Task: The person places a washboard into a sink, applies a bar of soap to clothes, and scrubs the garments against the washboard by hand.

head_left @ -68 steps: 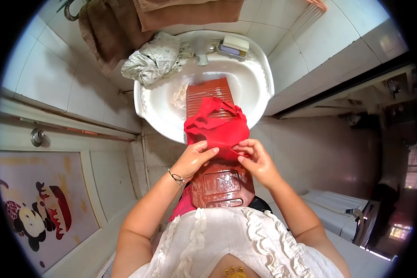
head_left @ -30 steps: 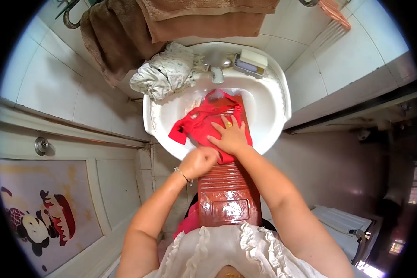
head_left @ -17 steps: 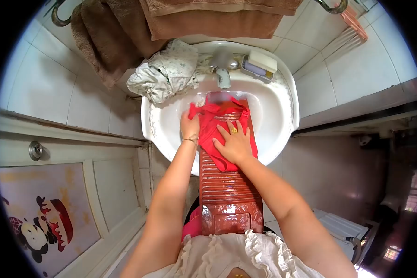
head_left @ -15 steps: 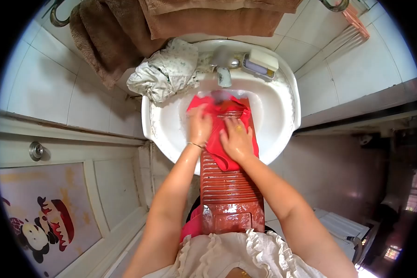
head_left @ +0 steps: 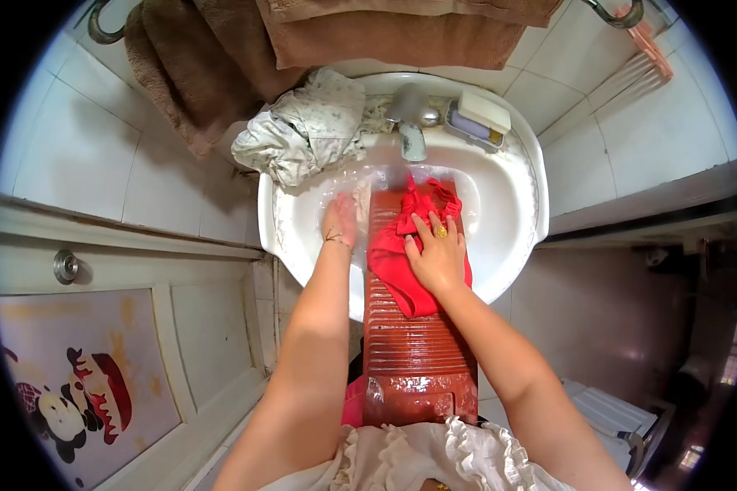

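A wet red garment [head_left: 403,274] lies bunched on a reddish-brown washboard [head_left: 422,348], which slopes from the basin towards my body. My right hand [head_left: 438,254] rests on the garment with its fingers spread, a gold-coloured ring on one of them. To the left of the board, my left hand [head_left: 341,221] is down inside the white sink [head_left: 499,237], fingers stretched out and holding nothing I can see. Close by its fingertips, a pale cloth [head_left: 363,200] shows in the water against the board's edge.
Behind the basin stands a faucet [head_left: 413,139], its upper part blurred. A soap box [head_left: 477,119] sits right of it, and a crumpled patterned cloth [head_left: 303,131] lies on the left rim. Brown towels [head_left: 393,41] hang above. A door [head_left: 205,327] is at the left.
My left hand has come off the red garment and moved left, down into the basin. My right hand stays on the garment. The whole view has shifted slightly.
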`<state>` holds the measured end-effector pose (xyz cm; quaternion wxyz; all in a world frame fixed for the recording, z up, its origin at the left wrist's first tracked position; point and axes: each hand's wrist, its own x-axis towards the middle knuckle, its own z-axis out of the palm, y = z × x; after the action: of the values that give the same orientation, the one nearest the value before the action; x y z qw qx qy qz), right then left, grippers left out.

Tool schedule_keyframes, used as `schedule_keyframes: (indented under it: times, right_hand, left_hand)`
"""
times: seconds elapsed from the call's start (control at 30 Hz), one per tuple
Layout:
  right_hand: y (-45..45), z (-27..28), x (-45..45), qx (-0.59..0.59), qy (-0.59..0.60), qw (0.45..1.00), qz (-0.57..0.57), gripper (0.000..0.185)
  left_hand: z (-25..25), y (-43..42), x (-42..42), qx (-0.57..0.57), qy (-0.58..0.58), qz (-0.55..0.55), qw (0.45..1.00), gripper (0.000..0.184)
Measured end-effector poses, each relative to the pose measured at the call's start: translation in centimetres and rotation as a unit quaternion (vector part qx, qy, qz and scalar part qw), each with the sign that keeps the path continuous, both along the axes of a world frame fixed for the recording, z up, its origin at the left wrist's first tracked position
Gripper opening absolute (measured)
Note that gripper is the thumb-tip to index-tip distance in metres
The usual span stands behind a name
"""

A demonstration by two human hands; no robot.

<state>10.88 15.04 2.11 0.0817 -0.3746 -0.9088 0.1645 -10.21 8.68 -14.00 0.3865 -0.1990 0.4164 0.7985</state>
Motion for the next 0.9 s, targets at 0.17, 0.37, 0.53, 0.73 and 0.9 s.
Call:
schedule_keyframes:
  times: [0.17, 0.37, 0.53, 0.73, 0.9]
  right_hand:
    - [0.1, -0.2, 0.0, 0.012, 0.006, 1.0, 0.006, 0.047]
    - [0.0, -0.6, 0.0, 0.007, 0.011, 1.0, 0.002, 0.049]
    - [0.6, 0.8, 0.4, -0.067, -0.075, 0.993, 0.054, 0.047]
    - [0.2, -0.7, 0.0, 0.002, 0.002, 1.0, 0.004, 0.054]
    - [0.2, -0.6, -0.1, 0.012, 0.016, 1.0, 0.005, 0.05]
  left_hand:
    - [-3.4, 2.7, 1.3, 0.133, -0.027, 0.112, 0.984, 0.041]
    - [3.5, 2.0, -0.3, 0.569, -0.066, -0.113, 0.812, 0.035]
    - [18.7, 0.2, 9.6, -0.009, 0.393, -0.561, 0.729, 0.034]
    - [13.6, -0.7, 6.3, -0.039, 0.41, -0.283, 0.866, 0.027]
    - [2.1, -0.7, 1.0, -0.038, -0.035, -0.02, 0.998, 0.037]
